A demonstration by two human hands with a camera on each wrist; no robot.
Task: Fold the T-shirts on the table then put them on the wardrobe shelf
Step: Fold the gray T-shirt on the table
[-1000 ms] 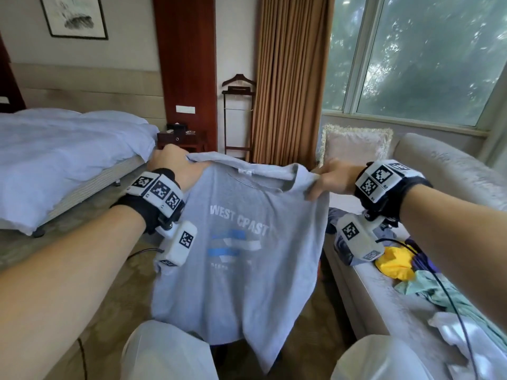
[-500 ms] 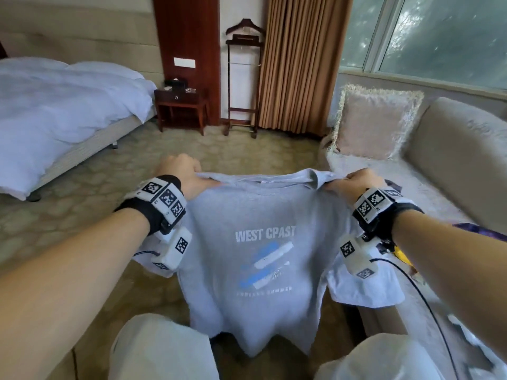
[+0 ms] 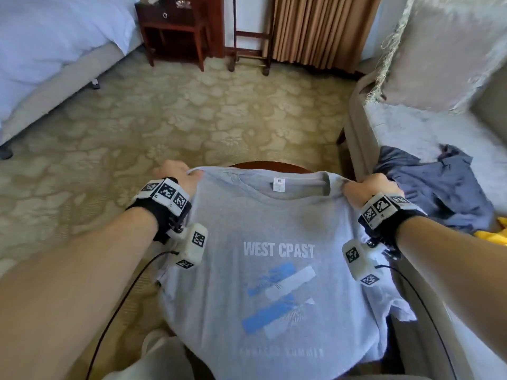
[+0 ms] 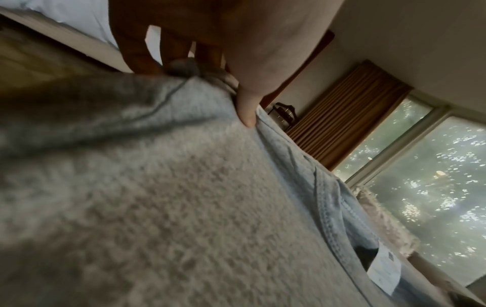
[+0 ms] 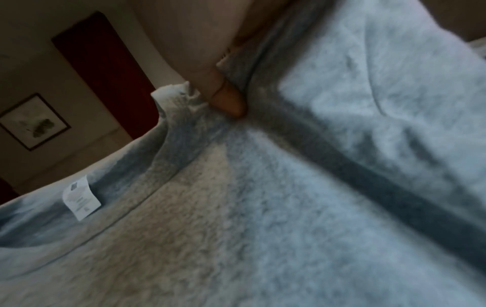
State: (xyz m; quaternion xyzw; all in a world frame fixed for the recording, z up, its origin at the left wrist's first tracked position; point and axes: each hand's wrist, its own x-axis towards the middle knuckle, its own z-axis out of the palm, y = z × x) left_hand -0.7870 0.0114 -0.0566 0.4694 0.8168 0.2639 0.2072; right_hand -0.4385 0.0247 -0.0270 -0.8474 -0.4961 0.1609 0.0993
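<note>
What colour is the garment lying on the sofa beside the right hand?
Dark navy blue garment; the head view shows it best.

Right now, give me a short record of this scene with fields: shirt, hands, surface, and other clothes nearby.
shirt: grey T-shirt, print side up, spread over the table
left hand: grips the left shoulder
right hand: grips the right shoulder
surface: round wooden table, only its far edge showing
other clothes: dark blue garment and yellow garment on the sofa
</note>
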